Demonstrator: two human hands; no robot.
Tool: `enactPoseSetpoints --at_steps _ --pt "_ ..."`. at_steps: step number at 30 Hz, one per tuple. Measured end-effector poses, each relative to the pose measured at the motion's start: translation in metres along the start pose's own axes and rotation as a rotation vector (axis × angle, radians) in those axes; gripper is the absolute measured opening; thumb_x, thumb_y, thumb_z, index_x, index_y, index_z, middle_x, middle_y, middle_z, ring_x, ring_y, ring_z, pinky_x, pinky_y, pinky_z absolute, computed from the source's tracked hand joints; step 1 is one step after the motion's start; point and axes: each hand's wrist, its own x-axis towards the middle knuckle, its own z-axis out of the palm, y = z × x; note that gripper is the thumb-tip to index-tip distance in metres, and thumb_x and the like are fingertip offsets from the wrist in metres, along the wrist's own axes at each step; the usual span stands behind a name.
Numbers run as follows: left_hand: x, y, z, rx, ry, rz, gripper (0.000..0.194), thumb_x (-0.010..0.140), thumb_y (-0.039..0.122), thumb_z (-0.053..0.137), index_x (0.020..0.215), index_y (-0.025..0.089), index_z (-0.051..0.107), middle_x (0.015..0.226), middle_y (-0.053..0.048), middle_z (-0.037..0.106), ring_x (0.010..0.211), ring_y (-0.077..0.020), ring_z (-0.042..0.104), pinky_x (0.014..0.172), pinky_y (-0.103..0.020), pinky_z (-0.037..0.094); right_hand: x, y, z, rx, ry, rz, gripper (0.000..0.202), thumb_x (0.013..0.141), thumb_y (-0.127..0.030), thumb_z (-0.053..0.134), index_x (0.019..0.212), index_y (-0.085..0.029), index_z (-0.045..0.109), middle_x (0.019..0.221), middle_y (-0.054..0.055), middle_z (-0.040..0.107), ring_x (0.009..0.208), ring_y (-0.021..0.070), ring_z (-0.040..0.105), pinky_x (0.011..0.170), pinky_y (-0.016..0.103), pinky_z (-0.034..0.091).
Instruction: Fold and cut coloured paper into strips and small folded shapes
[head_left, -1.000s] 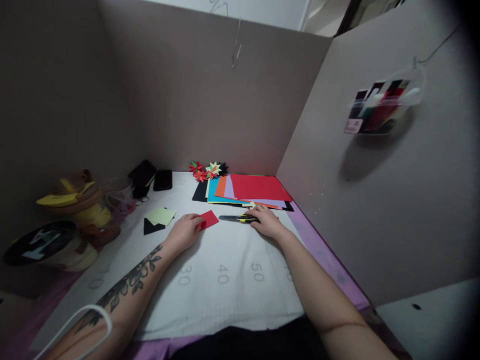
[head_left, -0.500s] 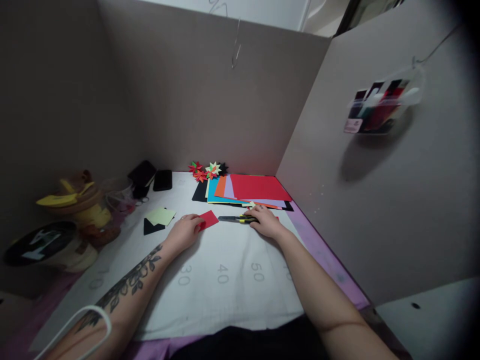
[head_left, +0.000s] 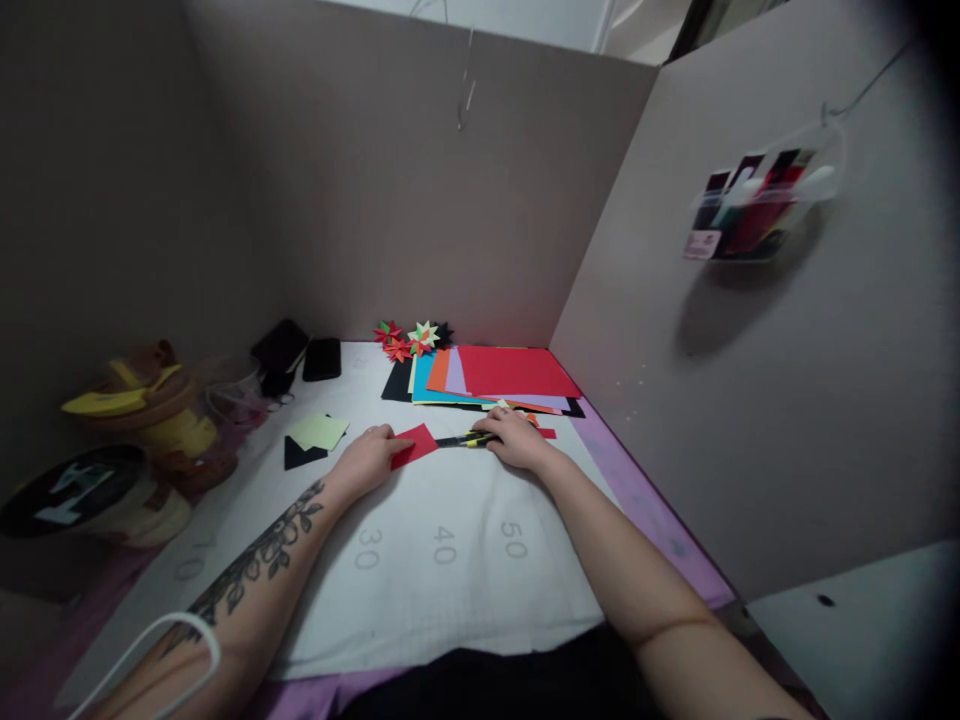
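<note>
A small red paper square (head_left: pixel 417 446) lies on the white mat, its left part under the fingers of my left hand (head_left: pixel 369 461). To its right is a black and yellow tool (head_left: pixel 457 440), seemingly scissors, whose tip meets the square's right corner. My right hand (head_left: pixel 514 438) is closed on the tool's handle end. Small orange and red paper pieces (head_left: pixel 547 434) show just beyond that hand. Left of my left hand rest a pale green square (head_left: pixel 321 431) and a black square (head_left: pixel 301 455), overlapping.
Large coloured sheets (head_left: pixel 517 372) are stacked at the back, with folded paper stars (head_left: pixel 422 338) beside them. Dark cases (head_left: pixel 322 360), a yellow pot (head_left: pixel 180 425) and a black-lidded tub (head_left: pixel 82 490) stand at left. A pouch (head_left: pixel 754 215) hangs on the right wall.
My right hand has moved slightly left with the tool, uncovering more of the red piece behind it. The fingers of my left hand have shifted on the red square.
</note>
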Motion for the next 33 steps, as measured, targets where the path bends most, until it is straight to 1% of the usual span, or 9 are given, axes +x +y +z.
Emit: enactPoseSetpoints --at_steps 4,8,12,16,21,24,26,29,33 --pt "0.006 0.0 -0.002 0.03 -0.097 -0.007 0.052 0.086 0.017 0.033 0.131 0.037 0.048 0.1 -0.007 0.056 0.082 -0.0224 0.055 0.068 -0.029 0.036 0.007 -0.004 -0.002 -0.034 -0.036 -0.033 0.037 0.08 -0.014 0.054 0.114 -0.027 0.06 0.101 0.006 0.054 0.098 0.021 0.046 0.082 0.031 0.03" --pt "0.01 0.002 -0.004 0.077 -0.13 -0.038 0.055 0.086 0.017 0.032 0.136 0.041 0.041 0.099 -0.007 0.054 0.08 -0.0219 0.054 0.065 -0.028 0.034 0.011 -0.008 -0.003 -0.048 -0.043 -0.059 0.041 0.081 -0.012 0.052 0.118 -0.029 0.058 0.1 0.006 0.053 0.096 0.0204 0.045 0.084 0.032 0.029" --pt "0.013 0.005 -0.004 0.086 -0.169 -0.077 0.057 0.087 0.017 0.032 0.137 0.043 0.036 0.099 -0.007 0.052 0.081 -0.0208 0.055 0.064 -0.027 0.034 0.013 -0.008 0.0 -0.048 -0.033 -0.067 0.042 0.081 -0.012 0.052 0.118 -0.028 0.059 0.1 0.006 0.053 0.095 0.0203 0.046 0.086 0.033 0.028" --pt "0.014 0.006 -0.007 0.086 -0.184 -0.089 0.057 0.087 0.017 0.032 0.136 0.045 0.036 0.1 -0.006 0.052 0.082 -0.0209 0.056 0.066 -0.028 0.035 0.01 -0.006 0.001 -0.06 -0.046 -0.062 0.045 0.08 -0.012 0.052 0.121 -0.03 0.058 0.1 0.006 0.053 0.096 0.0214 0.045 0.085 0.033 0.029" --pt "0.013 0.007 -0.011 0.058 -0.207 -0.099 0.053 0.088 0.021 0.032 0.137 0.043 0.037 0.101 -0.006 0.053 0.084 -0.0211 0.056 0.069 -0.028 0.037 0.001 -0.008 -0.003 -0.081 -0.046 -0.042 0.046 0.081 -0.013 0.052 0.122 -0.032 0.057 0.101 0.007 0.052 0.097 0.0219 0.044 0.082 0.033 0.029" --pt "0.013 0.008 -0.013 0.059 -0.21 -0.094 0.053 0.087 0.021 0.032 0.137 0.041 0.038 0.101 -0.006 0.053 0.084 -0.021 0.055 0.069 -0.028 0.037 -0.001 -0.011 -0.004 -0.083 -0.049 -0.031 0.046 0.082 -0.013 0.051 0.124 -0.032 0.055 0.102 0.007 0.051 0.098 0.0219 0.043 0.083 0.033 0.029" --pt "0.013 0.008 -0.013 0.059 -0.214 -0.091 0.054 0.087 0.02 0.032 0.137 0.041 0.038 0.099 -0.006 0.054 0.082 -0.0209 0.055 0.069 -0.028 0.037 0.0 -0.015 -0.004 -0.087 -0.056 -0.029 0.046 0.082 -0.014 0.052 0.126 -0.031 0.054 0.103 0.007 0.051 0.098 0.0217 0.043 0.085 0.033 0.028" --pt "0.012 0.007 -0.013 0.054 -0.201 -0.087 0.054 0.087 0.02 0.03 0.136 0.042 0.038 0.098 -0.006 0.053 0.08 -0.021 0.055 0.068 -0.027 0.037 0.001 -0.018 -0.004 -0.086 -0.068 -0.024 0.046 0.082 -0.015 0.053 0.125 -0.031 0.054 0.103 0.007 0.051 0.099 0.0217 0.043 0.084 0.033 0.028" --pt "0.012 0.006 -0.01 0.024 -0.175 -0.079 0.05 0.089 0.024 0.032 0.135 0.04 0.041 0.096 -0.007 0.054 0.08 -0.0223 0.055 0.069 -0.028 0.037 -0.003 -0.019 -0.005 -0.062 -0.072 -0.022 0.046 0.081 -0.015 0.054 0.125 -0.032 0.055 0.102 0.007 0.051 0.099 0.0217 0.044 0.083 0.032 0.029"
